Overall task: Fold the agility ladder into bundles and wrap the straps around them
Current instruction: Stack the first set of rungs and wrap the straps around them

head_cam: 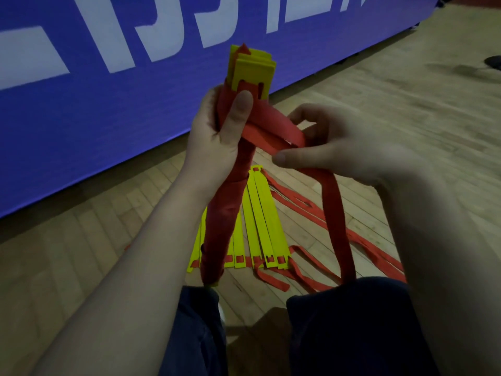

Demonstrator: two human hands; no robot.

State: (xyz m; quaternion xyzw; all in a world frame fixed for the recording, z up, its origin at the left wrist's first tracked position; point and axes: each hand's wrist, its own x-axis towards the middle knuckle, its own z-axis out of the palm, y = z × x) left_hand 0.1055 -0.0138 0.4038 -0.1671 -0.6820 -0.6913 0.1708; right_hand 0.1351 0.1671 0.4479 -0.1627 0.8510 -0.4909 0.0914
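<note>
A bundle of yellow ladder rungs (252, 74) stands upright in the middle, wound in red strap from its lower end up to near the top. My left hand (217, 137) grips the bundle near its top, thumb pressed on the red wrap. My right hand (333, 142) pinches a loop of the red strap (273, 128) just right of the bundle. The strap's free length (339, 223) hangs from that hand toward my right knee. On the floor below lie several loose yellow rungs (260, 226) side by side with red straps (311, 213) trailing to the right.
A blue banner with white lettering (122, 85) stands along the wooden floor (379, 90) behind the bundle. My knees in dark trousers (352, 327) fill the bottom of the view. A dark object (492, 62) lies at the far right on the floor.
</note>
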